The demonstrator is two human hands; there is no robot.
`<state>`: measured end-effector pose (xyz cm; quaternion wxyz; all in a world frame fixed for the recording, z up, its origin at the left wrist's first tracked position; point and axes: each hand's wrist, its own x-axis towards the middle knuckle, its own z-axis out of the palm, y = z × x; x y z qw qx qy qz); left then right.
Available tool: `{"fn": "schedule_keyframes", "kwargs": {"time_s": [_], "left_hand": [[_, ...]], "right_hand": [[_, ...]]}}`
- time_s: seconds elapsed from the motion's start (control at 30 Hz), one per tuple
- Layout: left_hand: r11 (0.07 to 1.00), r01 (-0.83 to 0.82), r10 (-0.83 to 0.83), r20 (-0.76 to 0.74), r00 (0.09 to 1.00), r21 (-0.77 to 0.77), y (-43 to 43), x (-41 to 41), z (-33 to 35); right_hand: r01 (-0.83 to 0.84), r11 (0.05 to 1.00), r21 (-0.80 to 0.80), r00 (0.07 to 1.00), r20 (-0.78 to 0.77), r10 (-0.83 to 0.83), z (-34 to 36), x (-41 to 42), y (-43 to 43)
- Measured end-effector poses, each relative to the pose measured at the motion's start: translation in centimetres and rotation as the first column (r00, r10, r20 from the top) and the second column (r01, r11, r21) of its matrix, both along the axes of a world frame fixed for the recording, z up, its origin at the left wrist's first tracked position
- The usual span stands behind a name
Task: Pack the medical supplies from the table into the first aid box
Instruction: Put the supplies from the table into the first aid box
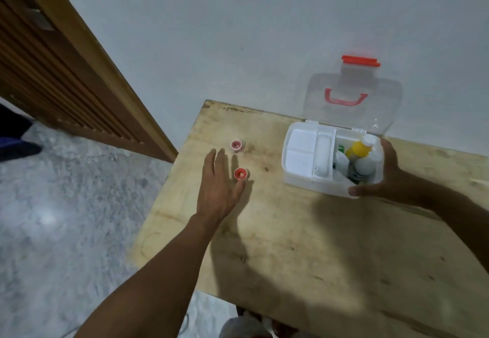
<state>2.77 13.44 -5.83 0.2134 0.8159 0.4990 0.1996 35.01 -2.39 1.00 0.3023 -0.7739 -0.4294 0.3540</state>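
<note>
We see a stained wooden worktop (304, 245) against the wall. On it stand a far red-topped container (237, 146), a near red-topped container (241, 173) close by, and, well apart to the right, the open first aid box (301, 182).

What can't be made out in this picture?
Head view only.
- Nearer red-topped item and farther red-topped item, beside the left hand: too small and blurred to identify.
- Yellow bottle in the first aid box: label blurred.
- Its right end: covered by the right hand gripping it.
- Wooden table: cut off by the right and bottom edges.
</note>
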Motion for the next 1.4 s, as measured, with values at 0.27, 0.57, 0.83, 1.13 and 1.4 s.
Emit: {"fn": "schedule_keyframes", "kwargs": {"time_s": [0.27,0.57,0.83,1.13,1.4], "left_hand": [[0.967,0.233,-0.178,-0.385,0.905,0.102,4.3,3.1,-2.4],[0.919,0.373,-0.286,-0.431,0.856,0.129,8.1,3.4,-2.5],[0.957,0.287,-0.268,-0.259,0.928,0.035,8.3,3.5,-1.9],[0.972,0.203,-0.218,0.134,0.967,0.118,5.6,5.0,3.6],[0.965,0.244,-0.250,0.062,0.966,0.097,1.9,12.7,8.3]], "right_hand": [[0.080,0.973,-0.219,0.996,0.042,-0.072,-0.9,0.6,0.5],[0.137,0.939,-0.316,0.990,0.031,-0.134,-0.9,0.8,0.4],[0.103,0.943,-0.317,0.994,0.053,-0.091,-1.2,1.1,0.2],[0.055,0.963,-0.265,0.998,0.023,-0.051,-0.8,0.9,0.3],[-0.010,0.989,-0.149,1.000,-0.014,0.008,-1.0,1.3,0.0]]}}
